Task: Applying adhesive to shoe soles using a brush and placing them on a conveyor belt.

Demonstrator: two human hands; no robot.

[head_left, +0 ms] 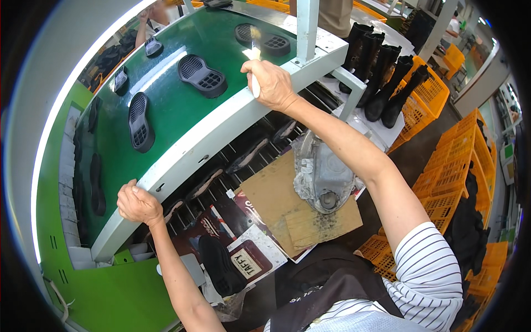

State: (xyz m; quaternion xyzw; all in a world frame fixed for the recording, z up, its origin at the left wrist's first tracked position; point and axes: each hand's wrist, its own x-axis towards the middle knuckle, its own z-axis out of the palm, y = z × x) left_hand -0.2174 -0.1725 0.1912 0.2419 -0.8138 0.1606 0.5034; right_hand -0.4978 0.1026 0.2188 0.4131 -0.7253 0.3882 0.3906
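My right hand (270,83) is closed around a pale brush (253,53), its tip pointing up over the green conveyor belt (180,113). Just beyond the brush lies a dark shoe sole (276,44). Curled into a fist, my left hand (138,203) rests at the near end of the pale metal rail (188,146); whatever its fingers hold, if anything, is hidden. Another sole (202,76) with a gridded heel lies mid-belt, and a third sole (141,122) lies nearer the left hand. Several more soles are spread along the left side.
Below the rail, a clear plastic-wrapped container (332,169) stands on stained cardboard (274,191). A black sole (220,265) lies near my body. Black boots (381,74) stand at the back right, beside orange crates (428,99). A metal post (307,30) rises beyond my right hand.
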